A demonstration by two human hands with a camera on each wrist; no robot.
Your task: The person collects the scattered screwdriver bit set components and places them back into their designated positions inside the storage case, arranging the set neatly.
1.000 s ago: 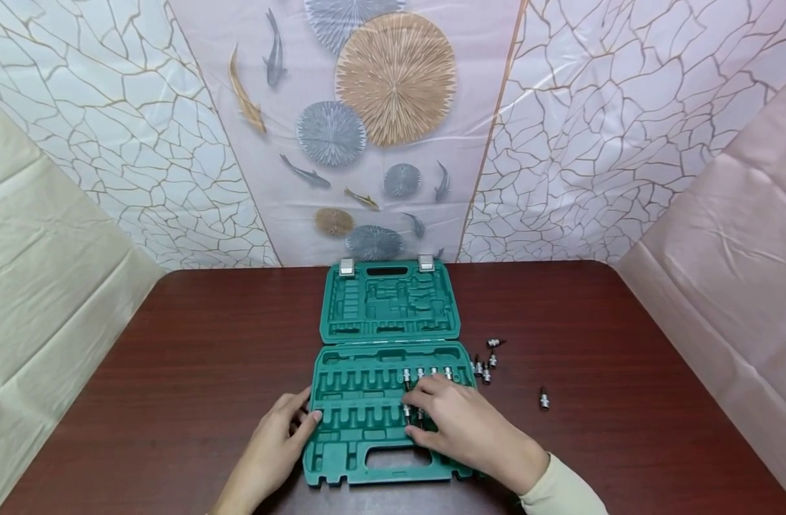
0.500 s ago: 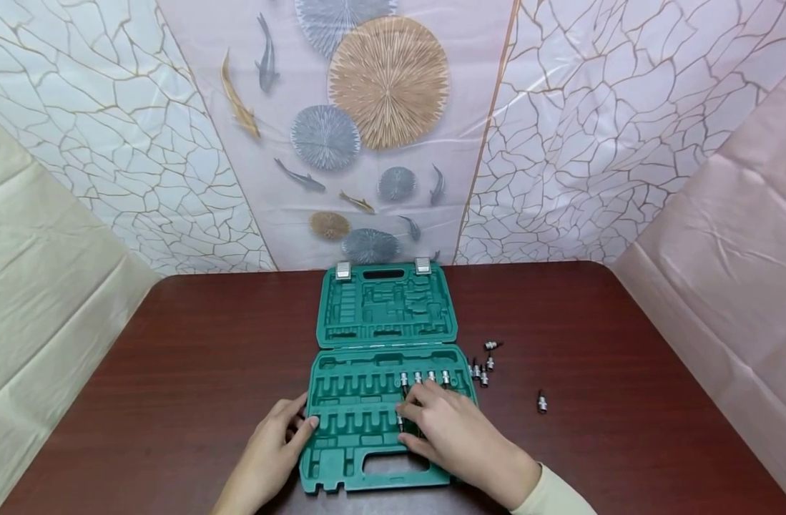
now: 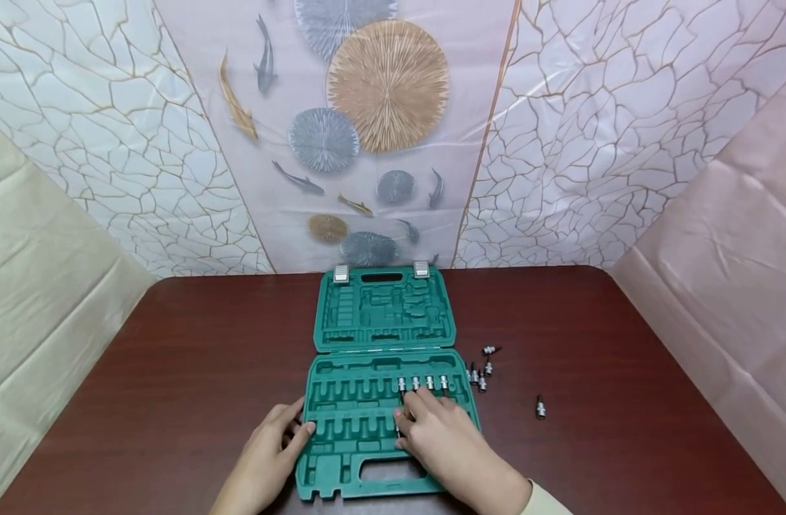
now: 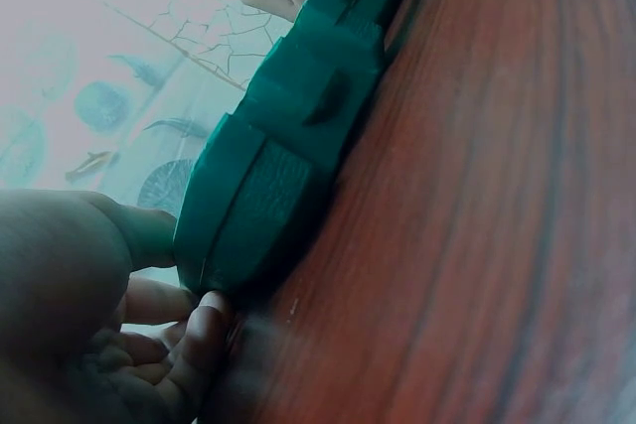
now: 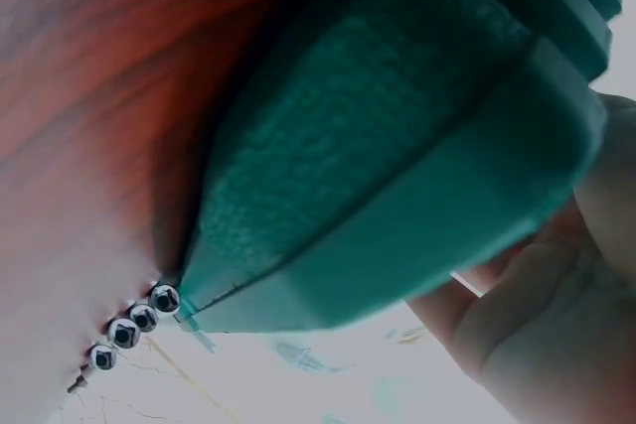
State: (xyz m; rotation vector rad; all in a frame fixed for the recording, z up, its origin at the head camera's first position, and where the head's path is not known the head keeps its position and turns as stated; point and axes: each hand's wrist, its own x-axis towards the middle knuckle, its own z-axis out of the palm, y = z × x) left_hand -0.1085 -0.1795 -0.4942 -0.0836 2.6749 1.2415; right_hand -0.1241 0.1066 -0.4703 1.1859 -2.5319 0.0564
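A green plastic socket case point(image 3: 328, 468) lies open on the table in the head view. My left hand point(image 3: 267, 454) grips its left edge, thumb on the rim and fingers against the side. The left wrist view shows that hand point(image 4: 149, 315) at the case corner point(image 4: 258, 196). Over the lower row of slots, my right hand point(image 3: 440, 443) pinches a bit socket point(image 3: 398, 426), partly covered by the fingers. Several bit sockets point(image 3: 402, 385) sit in the upper row, above that hand. In the right wrist view, the case wall point(image 5: 397, 166) hides the right hand's point(image 5: 547, 305) fingertips.
Several loose bit sockets point(image 3: 482, 383) lie in a cluster right of the case, and a single one point(image 3: 541, 408) lies farther right. The case lid point(image 3: 385, 307) is folded back towards the patterned wall covering point(image 3: 393, 179). Dark red wooden table point(image 3: 225, 357) surrounds the case.
The head view has shifted slightly, so the scene sits lower and a little left. My right hand stays over the lower row, its fingers moved slightly around the bit socket. The left hand keeps its hold.
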